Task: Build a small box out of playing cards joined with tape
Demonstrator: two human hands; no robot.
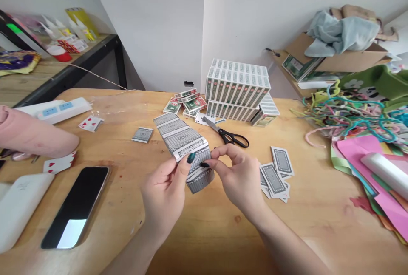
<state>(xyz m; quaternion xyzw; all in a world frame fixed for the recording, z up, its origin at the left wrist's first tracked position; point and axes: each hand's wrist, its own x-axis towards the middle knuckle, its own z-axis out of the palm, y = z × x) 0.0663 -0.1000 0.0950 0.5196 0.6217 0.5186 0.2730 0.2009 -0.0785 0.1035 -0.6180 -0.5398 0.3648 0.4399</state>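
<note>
Both hands hold a strip of joined playing cards point(183, 136) with grey patterned backs, above the middle of the table. My left hand point(165, 190) is closed on its left edge, thumb lying on top. Thumb and fingers of my right hand point(237, 173) pinch its right edge. The strip bends near the hands, and its lower end hangs below them. Black-handled scissors point(231, 137) lie just beyond, over a face-up card point(200, 118). Loose face-down cards point(274, 179) are spread to the right. A small grey-backed card piece point(143, 134) lies to the left.
Stacked card boxes point(237, 88) stand at the back, with several loose boxes point(188, 101) beside them. A phone point(76, 207), white power bank point(24, 211), pink cylindrical pouch point(35, 134) and power strip point(65, 109) lie left. Coloured paper point(363, 156) and tangled yarn point(344, 113) are right.
</note>
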